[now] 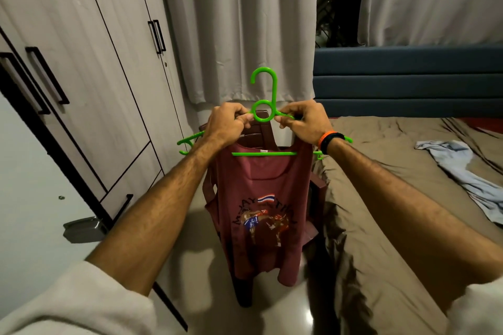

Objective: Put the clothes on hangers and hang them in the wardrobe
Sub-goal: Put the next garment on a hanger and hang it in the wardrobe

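Observation:
A bright green plastic hanger (265, 90) is held up in front of me, hook upward. A maroon tank top (261, 215) with a printed kickboxing picture hangs from it, straps over the hanger's arms. My left hand (226, 124) grips the hanger's left arm just beside the ring under the hook. My right hand (302, 121) pinches the right arm and the strap there. The hanger's tips stick out beyond both wrists. The wardrobe (89, 62) stands at the left with its doors closed.
A dark brown plastic chair (313, 215) stands behind the tank top, between wardrobe and bed. The bed (394, 198) with a brown sheet fills the right side, and a light blue garment (468, 179) lies on it. Grey curtains (239, 22) hang behind.

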